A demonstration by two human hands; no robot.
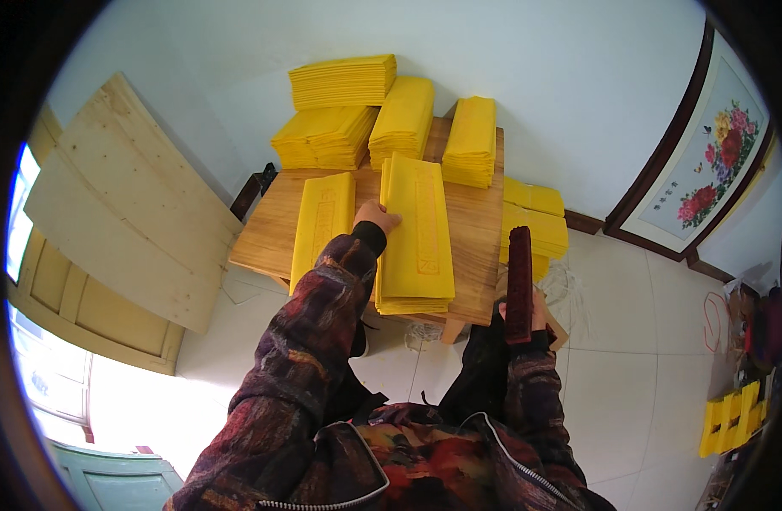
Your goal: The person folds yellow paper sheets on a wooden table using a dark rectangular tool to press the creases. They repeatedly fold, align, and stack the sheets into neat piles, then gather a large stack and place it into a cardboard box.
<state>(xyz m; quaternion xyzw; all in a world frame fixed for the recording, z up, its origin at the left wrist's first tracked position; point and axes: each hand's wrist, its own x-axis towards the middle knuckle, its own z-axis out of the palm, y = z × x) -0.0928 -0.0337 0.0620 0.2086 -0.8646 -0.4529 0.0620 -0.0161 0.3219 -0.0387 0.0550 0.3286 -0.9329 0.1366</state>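
Near the front of a wooden table [476, 247] lies a stack of folded yellow paper [403, 247], its top sheet marked with a long red imprint. My left hand [378, 218] is closed at the left edge of this stack, fingertips on the upper sheet. To its left is a thinner yellow paper pile [321, 217] with a similar imprint, partly covered by my left sleeve. My right hand [540, 313], off the table's right side, grips a long dark-red stamp block [518, 281] held upright. Most of the right fingers are hidden behind the block.
Several yellow paper stacks [344, 81] stand at the back of the table. More yellow bundles [535, 230] sit low beyond its right side. Wooden boards [135, 196] lean at the left. A framed flower picture [706, 162] stands against the right wall.
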